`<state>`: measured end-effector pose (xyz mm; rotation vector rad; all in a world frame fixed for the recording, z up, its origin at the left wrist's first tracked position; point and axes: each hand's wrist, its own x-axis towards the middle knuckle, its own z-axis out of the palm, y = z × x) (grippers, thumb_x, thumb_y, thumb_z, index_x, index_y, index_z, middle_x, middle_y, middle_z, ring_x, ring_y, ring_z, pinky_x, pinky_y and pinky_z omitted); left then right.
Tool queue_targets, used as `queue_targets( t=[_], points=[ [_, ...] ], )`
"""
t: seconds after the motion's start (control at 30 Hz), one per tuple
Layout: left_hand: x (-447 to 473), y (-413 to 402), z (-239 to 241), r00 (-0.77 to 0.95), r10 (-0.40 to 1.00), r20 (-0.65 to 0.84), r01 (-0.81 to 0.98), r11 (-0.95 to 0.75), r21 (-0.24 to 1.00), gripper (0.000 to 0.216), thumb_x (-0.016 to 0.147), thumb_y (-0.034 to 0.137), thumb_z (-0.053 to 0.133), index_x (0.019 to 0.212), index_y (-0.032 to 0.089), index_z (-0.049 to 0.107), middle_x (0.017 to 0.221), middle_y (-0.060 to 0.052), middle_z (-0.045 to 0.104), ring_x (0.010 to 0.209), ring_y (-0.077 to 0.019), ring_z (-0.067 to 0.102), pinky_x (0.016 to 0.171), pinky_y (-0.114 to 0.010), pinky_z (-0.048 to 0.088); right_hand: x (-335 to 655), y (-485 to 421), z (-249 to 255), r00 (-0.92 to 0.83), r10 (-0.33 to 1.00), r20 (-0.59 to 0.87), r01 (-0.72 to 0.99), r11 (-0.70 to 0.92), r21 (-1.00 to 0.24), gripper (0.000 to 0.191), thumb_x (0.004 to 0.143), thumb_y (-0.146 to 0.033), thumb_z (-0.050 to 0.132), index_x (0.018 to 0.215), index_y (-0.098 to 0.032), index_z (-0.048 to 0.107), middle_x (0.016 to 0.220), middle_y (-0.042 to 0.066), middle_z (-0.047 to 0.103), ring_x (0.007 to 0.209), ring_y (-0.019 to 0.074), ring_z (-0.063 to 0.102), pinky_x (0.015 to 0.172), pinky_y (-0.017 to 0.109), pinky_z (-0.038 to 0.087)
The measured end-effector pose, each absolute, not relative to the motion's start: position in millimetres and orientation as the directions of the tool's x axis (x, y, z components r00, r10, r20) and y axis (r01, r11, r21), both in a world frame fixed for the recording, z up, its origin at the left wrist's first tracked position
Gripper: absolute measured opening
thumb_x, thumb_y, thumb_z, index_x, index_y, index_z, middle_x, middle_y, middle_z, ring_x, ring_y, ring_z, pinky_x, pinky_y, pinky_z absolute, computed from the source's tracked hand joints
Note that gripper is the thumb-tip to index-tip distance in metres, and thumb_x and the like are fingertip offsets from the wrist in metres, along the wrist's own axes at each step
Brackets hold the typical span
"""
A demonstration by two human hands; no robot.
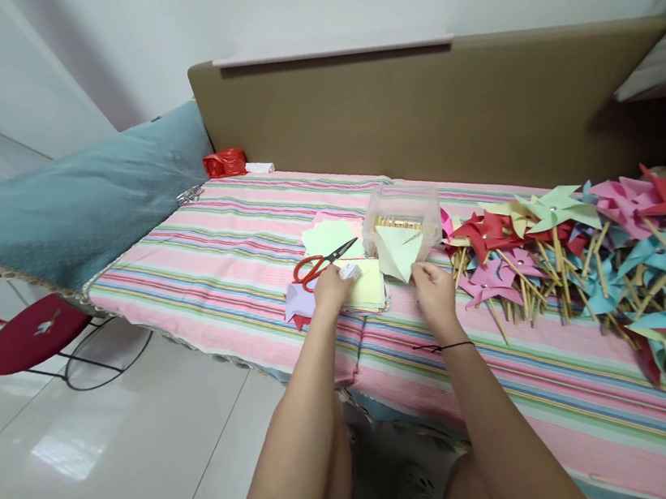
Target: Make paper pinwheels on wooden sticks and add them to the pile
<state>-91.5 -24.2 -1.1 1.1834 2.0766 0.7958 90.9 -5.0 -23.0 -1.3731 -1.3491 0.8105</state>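
Note:
My right hand (434, 292) pinches the corner of a pale green paper sheet (399, 248), which has cut or creased lines and stands in front of a clear plastic box (405, 203). Closed fingers of my left hand (333, 289) hold a small white object (350, 271), its kind not clear. Beside that hand lie orange-handled scissors (324, 263), blades pointing away to the right. Under and around them are stacked sheets: light green paper (330, 237), yellow paper (368, 285) and lilac paper (300, 300). Gold-coloured sticks or pieces show inside the box.
Many paper pinwheels (491, 283) on sticks are heaped at the right of the striped cloth (232, 269). A red plastic bag (225, 162) lies at the back left. A blue sofa arm (89, 185) bounds the left; a red round stool (36, 335) stands on the floor.

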Motion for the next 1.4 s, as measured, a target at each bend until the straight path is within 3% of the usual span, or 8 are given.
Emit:
queue_targets(
  t=[0.17, 0.37, 0.53, 0.6, 0.7, 0.83, 1.17, 1.4],
  points=[
    [-76, -26, 3, -0.381, 0.908, -0.173, 0.712, 0.408, 0.572, 0.023, 0.076, 0.012, 0.064, 0.098, 0.018, 0.064, 0.113, -0.015, 0.068, 0.11, -0.0304, 0.061, 0.09, -0.039, 0.043, 107, -14, -10, 0.208, 0.962, 0.178, 0.158, 0.147, -0.976, 0.026, 0.079, -0.042, 0.052, 0.073, -0.019, 0.062, 0.06, -0.001, 0.055, 0.059, 0.0159, 0.054, 0.058, 0.027, 0.044],
    [-64, -30, 10, -0.398, 0.908, -0.13, 0.77, 0.408, 0.49, 0.031, 0.077, 0.008, 0.062, 0.107, 0.015, 0.063, 0.112, -0.018, 0.067, 0.108, -0.0329, 0.063, 0.088, -0.041, 0.045, 117, -29, 3, 0.223, 0.961, 0.161, -0.016, 0.169, -0.985, 0.021, 0.073, -0.039, 0.065, 0.073, -0.018, 0.069, 0.07, 0.001, 0.065, 0.069, 0.0177, 0.061, 0.069, 0.032, 0.05],
    [-53, -32, 19, -0.385, 0.923, 0.005, 0.742, 0.306, 0.596, 0.04, 0.085, 0.035, 0.061, 0.121, 0.019, 0.057, 0.128, -0.016, 0.059, 0.117, -0.0296, 0.058, 0.093, -0.038, 0.044, 125, -33, 11, 0.196, 0.973, 0.12, -0.14, 0.149, -0.979, 0.021, 0.065, -0.038, 0.073, 0.07, -0.019, 0.072, 0.076, 0.001, 0.069, 0.076, 0.0187, 0.064, 0.076, 0.035, 0.054],
    [-47, -31, 23, -0.321, 0.947, -0.003, 0.648, 0.222, 0.729, 0.043, 0.092, 0.051, 0.044, 0.116, 0.019, 0.06, 0.12, -0.012, 0.065, 0.11, -0.0239, 0.062, 0.09, -0.033, 0.046, 129, -35, 15, 0.182, 0.981, 0.073, -0.221, 0.113, -0.969, 0.022, 0.062, -0.039, 0.077, 0.069, -0.019, 0.072, 0.077, 0.001, 0.07, 0.076, 0.0183, 0.065, 0.075, 0.034, 0.055],
    [-40, -29, 27, -0.17, 0.966, -0.196, 0.193, 0.227, 0.954, 0.062, 0.093, 0.062, 0.026, 0.104, 0.015, 0.065, 0.103, -0.012, 0.072, 0.093, -0.0207, 0.068, 0.08, -0.03, 0.049, 136, -39, 20, 0.125, 0.992, 0.018, -0.28, 0.053, -0.958, 0.022, 0.06, -0.04, 0.079, 0.066, -0.02, 0.072, 0.074, 0.002, 0.069, 0.072, 0.0167, 0.064, 0.07, 0.031, 0.055],
    [-33, -32, 32, 0.065, 0.963, -0.261, -0.232, 0.269, 0.935, 0.052, 0.076, 0.061, 0.062, 0.099, 0.015, 0.068, 0.096, -0.01, 0.073, 0.087, -0.0209, 0.068, 0.073, -0.028, 0.05, 149, -44, 20, 0.057, 0.998, 0.028, -0.227, 0.04, -0.973, 0.024, 0.063, -0.043, 0.078, 0.064, -0.02, 0.072, 0.069, 0.002, 0.067, 0.068, 0.0159, 0.061, 0.065, 0.029, 0.052],
    [-17, -40, 36, 0.06, 0.977, -0.204, -0.292, 0.213, 0.932, 0.041, 0.058, 0.036, 0.082, 0.091, 0.013, 0.07, 0.081, -0.006, 0.073, 0.059, -0.0124, 0.06, 0.049, -0.022, 0.041, 170, -45, 16, -0.038, 0.996, 0.08, 0.01, 0.081, -0.997, 0.028, 0.069, -0.046, 0.073, 0.066, -0.019, 0.073, 0.076, 0.004, 0.07, 0.079, 0.0213, 0.062, 0.08, 0.038, 0.05],
    [-15, -38, 33, 0.012, 0.983, -0.186, -0.242, 0.183, 0.953, 0.041, 0.056, 0.032, 0.083, 0.09, 0.013, 0.07, 0.084, -0.007, 0.074, 0.066, -0.0171, 0.065, 0.058, -0.027, 0.05, 166, -47, 24, 0.031, 0.998, 0.052, -0.05, 0.054, -0.997, 0.033, 0.065, -0.051, 0.076, 0.072, -0.019, 0.073, 0.077, 0.003, 0.069, 0.074, 0.0179, 0.062, 0.074, 0.033, 0.052]
  ],
)
